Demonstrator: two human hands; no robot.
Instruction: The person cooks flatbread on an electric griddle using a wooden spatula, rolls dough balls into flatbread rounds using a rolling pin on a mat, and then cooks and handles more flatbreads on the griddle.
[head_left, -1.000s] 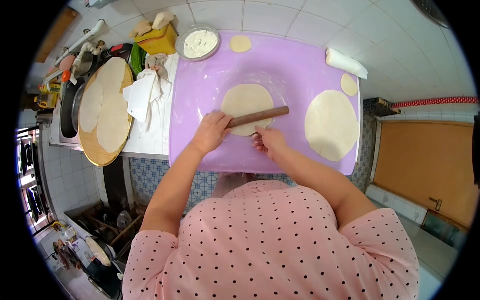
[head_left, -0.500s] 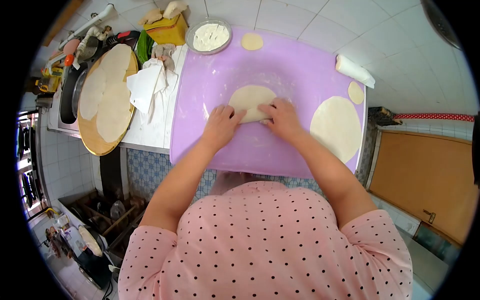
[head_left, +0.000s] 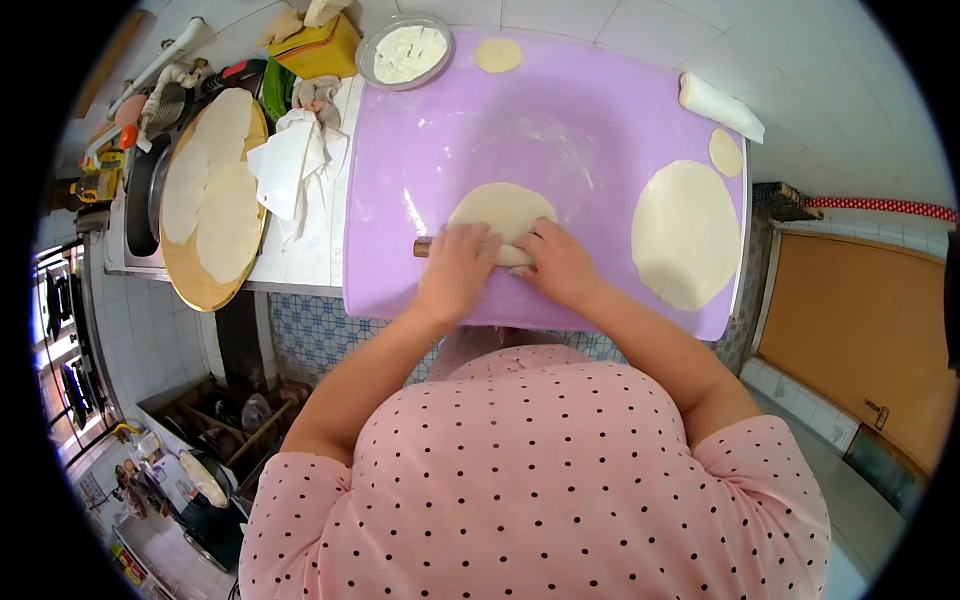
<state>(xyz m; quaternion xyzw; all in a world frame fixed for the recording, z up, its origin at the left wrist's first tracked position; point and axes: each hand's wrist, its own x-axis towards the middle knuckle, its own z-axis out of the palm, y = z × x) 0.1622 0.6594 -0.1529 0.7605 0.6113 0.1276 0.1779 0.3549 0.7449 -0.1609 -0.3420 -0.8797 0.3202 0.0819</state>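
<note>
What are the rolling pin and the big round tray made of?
The rolling pin looks like wood: its bare end is brown and dull. The tray might be wood or woven; it's tan, with a shiny gold-looking rim, maybe metal or plastic.

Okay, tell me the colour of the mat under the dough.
The mat is light purple, clearest in the head view.

Top (head_left: 540, 470): one, pale pink, soft cloth, small dark dots throughout, a few creases at the shoulders. Left sleeve (head_left: 295, 510) and right sleeve (head_left: 765, 480): short, same dotted pink, plain hems, at left and right. Forearms: two, uncovered. Left hand (head_left: 457, 272), right hand (head_left: 560, 264): bare, ungloved, rounded fingers.
</note>
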